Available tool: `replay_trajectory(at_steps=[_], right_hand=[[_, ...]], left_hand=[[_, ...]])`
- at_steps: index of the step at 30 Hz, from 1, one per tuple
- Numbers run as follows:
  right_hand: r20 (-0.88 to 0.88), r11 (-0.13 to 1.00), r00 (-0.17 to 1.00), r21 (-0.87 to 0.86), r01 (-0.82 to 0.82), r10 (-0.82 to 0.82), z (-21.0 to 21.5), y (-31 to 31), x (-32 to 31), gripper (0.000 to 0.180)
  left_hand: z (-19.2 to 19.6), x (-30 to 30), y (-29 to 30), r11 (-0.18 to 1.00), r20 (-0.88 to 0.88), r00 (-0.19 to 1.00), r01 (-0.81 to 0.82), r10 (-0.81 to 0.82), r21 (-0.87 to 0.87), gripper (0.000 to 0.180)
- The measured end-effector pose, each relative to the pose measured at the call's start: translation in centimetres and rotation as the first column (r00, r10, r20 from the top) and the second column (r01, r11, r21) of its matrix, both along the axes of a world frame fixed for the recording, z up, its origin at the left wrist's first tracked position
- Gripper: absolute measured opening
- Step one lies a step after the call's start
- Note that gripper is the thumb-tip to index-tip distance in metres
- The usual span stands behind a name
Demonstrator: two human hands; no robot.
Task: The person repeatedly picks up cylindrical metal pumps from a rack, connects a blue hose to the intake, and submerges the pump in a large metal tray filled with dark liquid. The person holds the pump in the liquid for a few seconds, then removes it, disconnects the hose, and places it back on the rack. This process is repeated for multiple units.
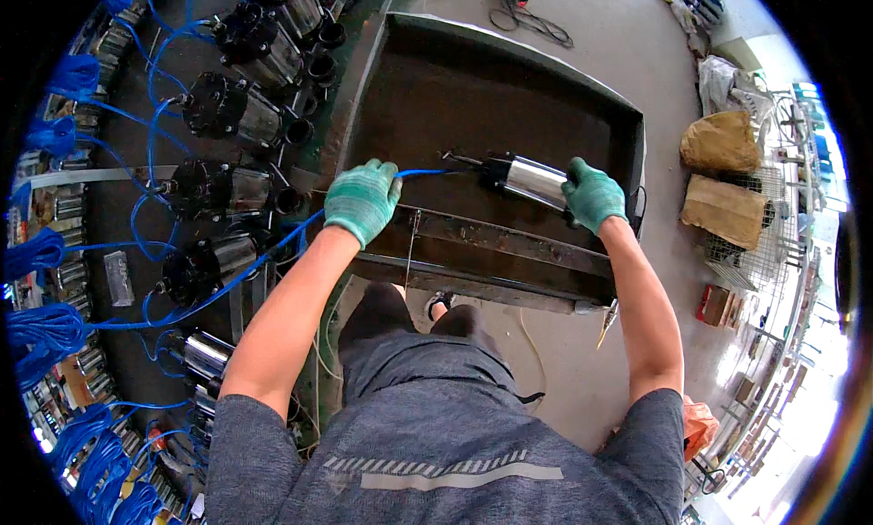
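We see a big dark metal tray (473,88) in front of the person. It is wide and shallow, with raised edges, and it sits above a gray floor (627,34).

To the left of the tray is a dark bench (127,206) with a row of shiny metal pumps (223,116) lying on it. They have black ends, and blue cords run between them. Bundles of blue cord (45,329) hang along the far left side.

On the right side of the floor we see two brown sacks (723,175), one above the other, next to a wire rack.

Over the tray, the person holds one silver pump (527,179) lying on its side. It has a black end pointing left.

The right hand (593,195), in a green glove, is closed around the right end of the silver pump.

The left hand (362,199), also in a green glove, is well apart from the right hand. It is closed on a thin blue cable (423,172). This blue cable runs from the left hand across to the black end of the silver pump, and also trails down to the left toward the bench.
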State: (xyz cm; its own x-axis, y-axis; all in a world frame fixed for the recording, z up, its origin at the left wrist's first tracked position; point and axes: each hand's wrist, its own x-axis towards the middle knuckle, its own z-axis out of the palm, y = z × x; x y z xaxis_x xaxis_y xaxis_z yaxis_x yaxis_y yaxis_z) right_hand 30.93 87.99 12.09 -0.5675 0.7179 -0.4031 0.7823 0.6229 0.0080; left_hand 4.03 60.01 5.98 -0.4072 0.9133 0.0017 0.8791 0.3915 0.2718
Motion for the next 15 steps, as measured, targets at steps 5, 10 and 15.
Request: replay_trajectory(at_steps=[5,10,15], right_hand=[[-0.047,0.999,0.999,-0.037,0.015,-0.016,-4.8,-0.1,-1.3,0.028],[-0.163,1.0,0.987,0.017,0.009,-0.006,-10.0,-0.2,-1.3,0.033],[-0.235,0.997,0.97,0.015,0.07,-0.065,-13.0,-1.0,-2.0,0.045]], left_hand=[[-2.4,-1.0,1.6,0.994,0.104,0.992,-0.068,0.077,-0.087,0.017],[-2.2,-1.5,2.5,0.936,0.176,0.931,-0.28,0.319,-0.212,0.024],[-1.7,-1.8,3.9,0.882,0.138,0.902,-0.351,0.409,-0.314,0.028]])
